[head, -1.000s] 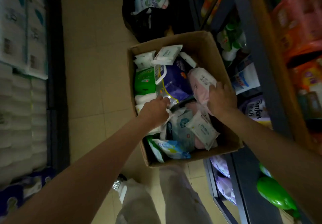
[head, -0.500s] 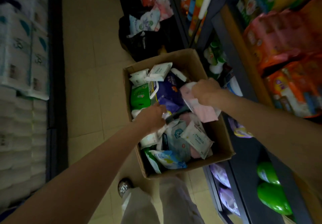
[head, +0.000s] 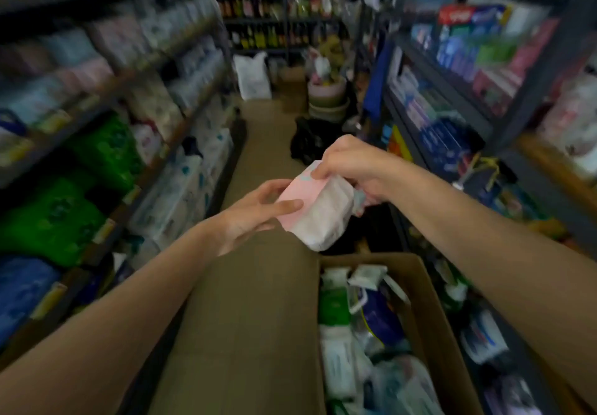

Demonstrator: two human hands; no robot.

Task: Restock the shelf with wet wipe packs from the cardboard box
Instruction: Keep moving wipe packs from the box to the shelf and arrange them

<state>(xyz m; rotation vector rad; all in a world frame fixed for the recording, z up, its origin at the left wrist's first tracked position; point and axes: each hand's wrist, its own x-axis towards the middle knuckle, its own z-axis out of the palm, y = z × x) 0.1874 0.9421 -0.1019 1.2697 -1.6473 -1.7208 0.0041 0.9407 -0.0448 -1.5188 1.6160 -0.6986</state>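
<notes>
The right hand point(head: 350, 169) pinches the top of a pink-and-white wet wipe pack point(head: 318, 212), while the left hand point(head: 255, 212) grasps its lower end between thumb and fingers. The pack is held in the air above the aisle floor, just beyond the open cardboard box point(head: 433, 311) of packs.

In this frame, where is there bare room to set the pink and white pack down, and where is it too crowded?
Bare floor runs down the aisle between the left shelves and the cardboard box. The box is heaped with packs, and the right shelves look full, though blurred. Both the left hand and right hand hold the pack.
</notes>
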